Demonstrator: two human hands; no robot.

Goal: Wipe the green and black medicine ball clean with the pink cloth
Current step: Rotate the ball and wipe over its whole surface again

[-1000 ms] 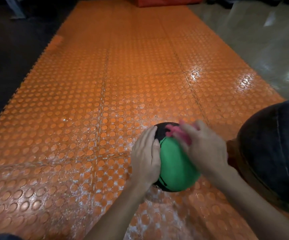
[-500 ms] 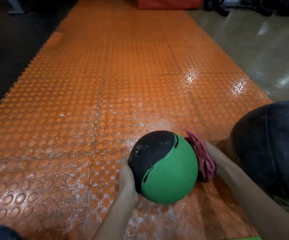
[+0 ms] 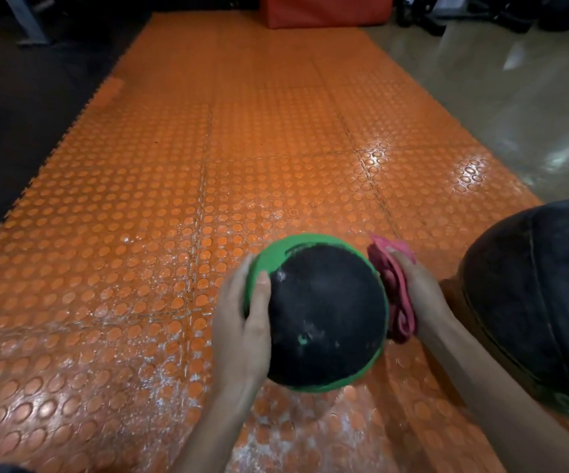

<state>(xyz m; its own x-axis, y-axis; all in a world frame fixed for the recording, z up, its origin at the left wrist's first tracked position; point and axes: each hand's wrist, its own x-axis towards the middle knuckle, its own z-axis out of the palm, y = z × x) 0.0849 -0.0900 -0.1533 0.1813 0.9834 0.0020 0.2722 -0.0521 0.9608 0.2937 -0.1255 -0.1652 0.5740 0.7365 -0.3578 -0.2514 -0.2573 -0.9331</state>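
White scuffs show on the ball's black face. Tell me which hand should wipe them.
Right. The right hand holds the cloth against the ball on its right side, beside the black face; the bare left hand rests on the ball's left side, steadying it.

Dim room, bright glare
Light is bouncing off the orange mat at right; the corners are looking dark and fuzzy.

orange studded mat of joined tiles, whitish scuffs on its near part. big black ball at its right edge. red block at the far end. glossy beige floor right, dark floor left.
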